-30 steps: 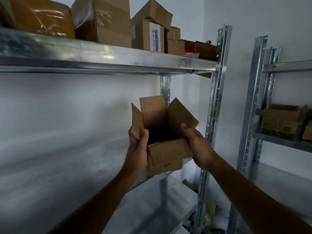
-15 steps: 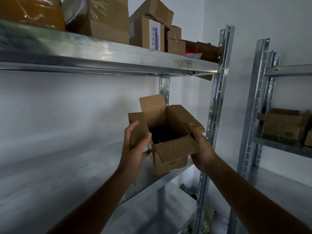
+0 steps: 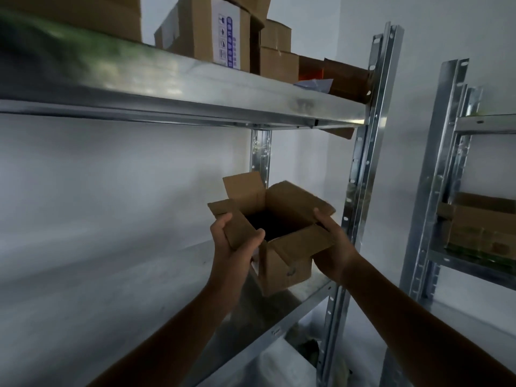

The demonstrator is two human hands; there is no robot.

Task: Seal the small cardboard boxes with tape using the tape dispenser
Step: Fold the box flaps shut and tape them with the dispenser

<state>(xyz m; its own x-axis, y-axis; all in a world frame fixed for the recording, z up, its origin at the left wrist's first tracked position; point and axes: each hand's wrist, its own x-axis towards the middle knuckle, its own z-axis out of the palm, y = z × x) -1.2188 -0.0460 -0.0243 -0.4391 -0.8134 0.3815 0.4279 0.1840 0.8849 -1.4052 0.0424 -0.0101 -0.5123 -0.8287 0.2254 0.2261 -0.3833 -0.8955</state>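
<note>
One small cardboard box (image 3: 284, 266), flaps open, upright at front right corner of metal shelf (image 3: 111, 303).
Left hand (image 3: 237, 247) pinches the left flap between thumb and curled fingers; box interior dark; right hand (image 3: 332, 247) grips the right side, thumb on flap, other fingers hidden; neighbouring rack (image 3: 435, 191) holds cartons (image 3: 480, 227).

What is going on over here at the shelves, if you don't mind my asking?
A person holds a small cardboard box in both hands at the front edge of a metal shelf. The left hand grips its left flap and the right hand holds its right side. The flaps stand open, with no tape on them, and no tape dispenser is in view. Other boxes sit on the upper shelf.
</note>
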